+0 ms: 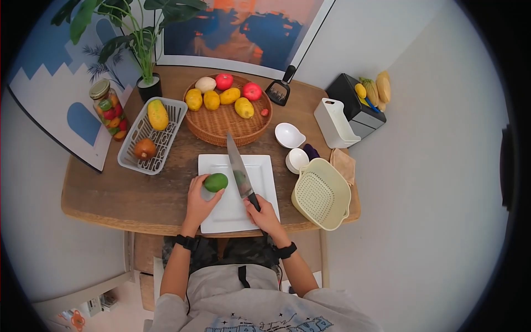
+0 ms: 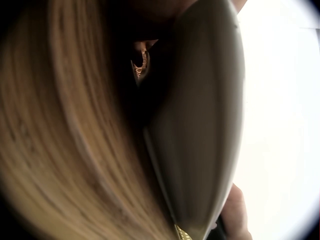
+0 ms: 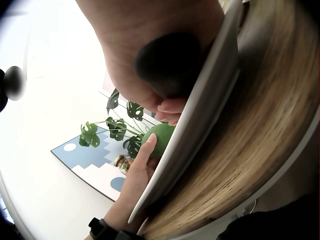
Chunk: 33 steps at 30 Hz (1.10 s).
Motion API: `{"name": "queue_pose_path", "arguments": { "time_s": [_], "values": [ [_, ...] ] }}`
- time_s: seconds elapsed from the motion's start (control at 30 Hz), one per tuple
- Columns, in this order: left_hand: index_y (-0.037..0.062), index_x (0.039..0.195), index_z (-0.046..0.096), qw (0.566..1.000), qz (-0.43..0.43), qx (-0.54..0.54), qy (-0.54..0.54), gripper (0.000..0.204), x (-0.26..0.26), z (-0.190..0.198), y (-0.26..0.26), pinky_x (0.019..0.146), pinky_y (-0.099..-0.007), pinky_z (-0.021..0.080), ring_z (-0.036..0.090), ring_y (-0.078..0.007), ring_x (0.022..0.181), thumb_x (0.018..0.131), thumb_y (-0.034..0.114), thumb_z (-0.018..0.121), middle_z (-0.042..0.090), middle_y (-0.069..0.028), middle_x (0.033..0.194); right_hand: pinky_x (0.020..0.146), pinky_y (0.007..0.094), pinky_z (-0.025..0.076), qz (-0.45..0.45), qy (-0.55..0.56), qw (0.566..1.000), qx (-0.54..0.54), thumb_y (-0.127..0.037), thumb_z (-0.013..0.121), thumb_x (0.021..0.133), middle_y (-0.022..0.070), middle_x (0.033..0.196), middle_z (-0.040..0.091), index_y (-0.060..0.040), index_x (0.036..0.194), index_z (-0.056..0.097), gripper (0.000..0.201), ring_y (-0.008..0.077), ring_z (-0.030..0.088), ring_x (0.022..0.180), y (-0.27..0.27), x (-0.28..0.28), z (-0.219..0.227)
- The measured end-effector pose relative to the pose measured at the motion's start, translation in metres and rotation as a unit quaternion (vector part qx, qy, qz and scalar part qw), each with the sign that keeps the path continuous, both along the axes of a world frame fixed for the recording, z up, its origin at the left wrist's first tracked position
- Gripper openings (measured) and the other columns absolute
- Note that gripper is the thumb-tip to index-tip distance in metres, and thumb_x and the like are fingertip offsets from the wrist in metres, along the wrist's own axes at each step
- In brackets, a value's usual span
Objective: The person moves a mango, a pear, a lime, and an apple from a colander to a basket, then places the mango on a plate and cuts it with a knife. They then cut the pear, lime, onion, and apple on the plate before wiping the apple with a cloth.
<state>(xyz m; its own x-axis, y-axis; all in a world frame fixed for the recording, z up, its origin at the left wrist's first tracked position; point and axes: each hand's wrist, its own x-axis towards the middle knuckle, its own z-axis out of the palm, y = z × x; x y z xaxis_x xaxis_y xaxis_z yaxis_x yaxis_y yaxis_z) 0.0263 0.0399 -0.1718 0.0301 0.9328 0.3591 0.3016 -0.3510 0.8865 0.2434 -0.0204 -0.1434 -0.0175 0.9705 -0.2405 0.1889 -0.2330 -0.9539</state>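
Note:
A square white plate (image 1: 221, 218) lies at the table's front edge. Over its left part my left hand (image 1: 201, 203) holds a smooth green oval fruit (image 1: 216, 182) between thumb and fingers. My right hand (image 1: 267, 217) grips the black handle of a large kitchen knife (image 1: 237, 167). The blade points away from me across the plate, to the right of the fruit, its tip reaching toward the wicker basket. In the right wrist view the butt of the knife handle (image 3: 167, 62) shows in my fist, with the green fruit (image 3: 159, 140) beyond. The left wrist view mostly shows the plate's side.
A wicker basket (image 1: 224, 133) of yellow and red produce stands behind the plate. At left is a grey basket (image 1: 125, 154) with two items, beside a filled jar (image 1: 109, 110). A cream colander (image 1: 323, 193), white bowls (image 1: 289, 135) and a white bin (image 1: 334, 123) stand right.

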Motion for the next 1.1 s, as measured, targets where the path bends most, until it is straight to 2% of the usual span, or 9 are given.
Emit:
{"name": "queue_pose_path", "arguments": {
  "time_s": [0.1, 0.2, 0.3, 0.5, 0.6, 1.1],
  "values": [
    [0.0005, 0.121, 0.059, 1.000, -0.002, -0.001, 0.001, 0.048, 0.0006, 0.0003, 0.0002, 0.095, -0.0404, 0.048, 0.060, -0.0306, 0.110, 0.081, 0.014, 0.082, 0.061, -0.0149, 0.116, 0.046, 0.0242, 0.039, 0.006, -0.006, 1.000, 0.012, -0.025, 0.060, 0.102, -0.0012, 0.065, 0.054, -0.0016, 0.108, 0.062, 0.024, 0.0065, 0.048, 0.050, -0.0001, -0.0002, -0.0021],
    [0.0005, 0.121, 0.059, 1.000, -0.003, -0.002, -0.005, 0.048, 0.0001, 0.0000, -0.0003, 0.095, -0.0403, 0.048, 0.060, -0.0306, 0.110, 0.081, 0.014, 0.082, 0.061, -0.0149, 0.116, 0.046, 0.0241, 0.039, 0.005, -0.005, 1.000, 0.009, -0.025, 0.060, 0.102, -0.0012, 0.065, 0.054, -0.0016, 0.108, 0.062, 0.024, 0.0065, 0.048, 0.050, -0.0003, -0.0007, -0.0007],
    [0.0004, 0.121, 0.059, 1.000, -0.003, -0.002, -0.007, 0.048, -0.0002, 0.0007, 0.0002, 0.095, -0.0402, 0.048, 0.060, -0.0306, 0.110, 0.081, 0.013, 0.081, 0.061, -0.0149, 0.116, 0.049, 0.0258, 0.044, 0.005, -0.010, 1.000, -0.001, -0.020, 0.060, 0.100, 0.0012, 0.068, 0.058, -0.0032, 0.103, 0.062, 0.017, 0.0076, 0.052, 0.052, -0.0001, -0.0003, 0.0024],
    [0.0001, 0.121, 0.058, 1.000, 0.000, 0.004, 0.002, 0.048, 0.0002, -0.0013, -0.0004, 0.095, -0.0398, 0.047, 0.060, -0.0303, 0.110, 0.081, 0.012, 0.081, 0.061, -0.0149, 0.115, 0.049, 0.0257, 0.044, 0.004, -0.003, 1.000, -0.002, -0.020, 0.060, 0.100, 0.0011, 0.068, 0.058, -0.0030, 0.104, 0.062, 0.017, 0.0076, 0.052, 0.052, -0.0011, -0.0001, 0.0038],
    [-0.0001, 0.121, 0.058, 1.000, 0.000, 0.011, 0.005, 0.048, 0.0012, -0.0029, 0.0011, 0.095, -0.0396, 0.047, 0.060, -0.0302, 0.109, 0.080, 0.012, 0.081, 0.061, -0.0150, 0.115, 0.045, 0.0237, 0.039, 0.003, 0.001, 1.000, 0.013, -0.023, 0.060, 0.101, -0.0011, 0.066, 0.055, -0.0019, 0.108, 0.062, 0.022, 0.0062, 0.048, 0.050, -0.0010, 0.0000, -0.0016],
    [-0.0010, 0.122, 0.058, 1.000, -0.002, 0.002, 0.014, 0.049, 0.0002, -0.0021, 0.0007, 0.097, -0.0389, 0.047, 0.060, -0.0297, 0.111, 0.081, 0.012, 0.081, 0.060, -0.0150, 0.117, 0.045, 0.0238, 0.040, 0.002, 0.002, 1.000, 0.017, -0.021, 0.060, 0.101, -0.0009, 0.066, 0.055, -0.0025, 0.108, 0.062, 0.020, 0.0063, 0.049, 0.050, -0.0012, 0.0005, -0.0038]
  ]
}}
